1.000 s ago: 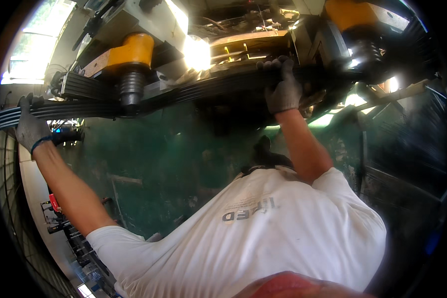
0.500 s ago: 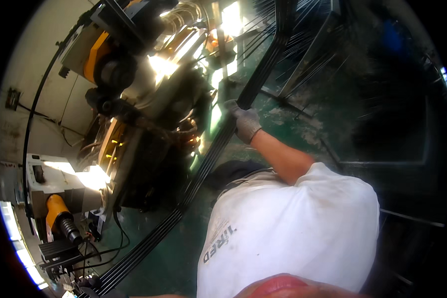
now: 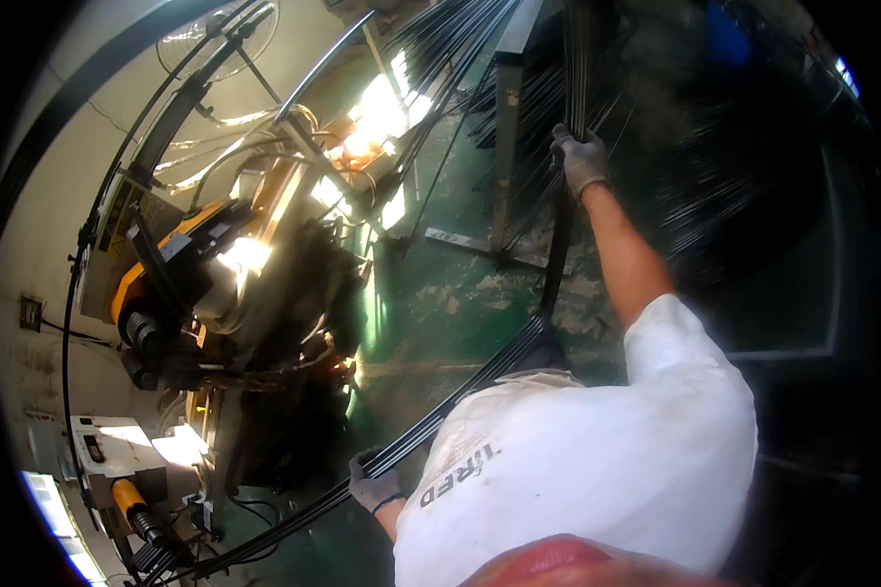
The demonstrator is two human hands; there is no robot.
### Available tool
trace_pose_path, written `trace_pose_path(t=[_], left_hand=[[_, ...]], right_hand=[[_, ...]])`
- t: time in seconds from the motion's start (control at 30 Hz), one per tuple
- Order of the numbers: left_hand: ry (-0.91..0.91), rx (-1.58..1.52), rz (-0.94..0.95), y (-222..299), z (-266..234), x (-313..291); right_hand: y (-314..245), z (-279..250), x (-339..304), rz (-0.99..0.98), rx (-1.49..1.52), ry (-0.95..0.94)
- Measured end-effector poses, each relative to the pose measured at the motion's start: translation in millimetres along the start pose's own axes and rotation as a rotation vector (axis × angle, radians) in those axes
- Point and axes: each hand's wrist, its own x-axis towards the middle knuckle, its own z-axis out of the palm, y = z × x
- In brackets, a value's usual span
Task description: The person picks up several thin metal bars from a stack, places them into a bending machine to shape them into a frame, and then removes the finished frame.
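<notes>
A bundle of long, thin black rods runs from the lower left, past the front of my white shirt, up to the top of the view. It bends sharply near my waist. My right hand, in a grey glove on an outstretched arm, is closed round its far stretch. Lower down on the left, my left hand, gloved too, is wrapped round the near stretch close to my side. Both ends of the bundle run out of clear sight.
Machines with orange parts and hoses line the left side, a white-cased unit below. An upright metal post on a floor bar stands ahead. More black rods fan out behind it. A blue object sits far right.
My right hand has moved farther away and to the right with the rods. My left hand has come up from the lower left edge. The bundle, nearly straight before, now bends.
</notes>
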Motion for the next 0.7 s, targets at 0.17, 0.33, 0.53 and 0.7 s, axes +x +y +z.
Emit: trace_pose_path(t=[0.17, 0.33, 0.53, 0.7], left_hand=[[0.164, 0.375, -0.229, -167.6, 30.5, -16.6], [0.028, 0.799, -0.242, -241.6, 69.9, -36.1], [-0.051, 0.919, -0.318, -332.8, 155.9, -11.9], [-0.21, 0.966, -0.087, -377.3, 352.9, -16.8]], right_hand=[[11.4, -47.4, 167.0, -0.085, -0.395, -0.043], [-22.0, -55.8, 250.8, -0.174, -0.891, -0.106], [-43.0, -92.5, 364.9, -0.09, -1.143, -0.098], [-81.2, -84.6, 437.0, -0.135, -1.33, -0.173]])
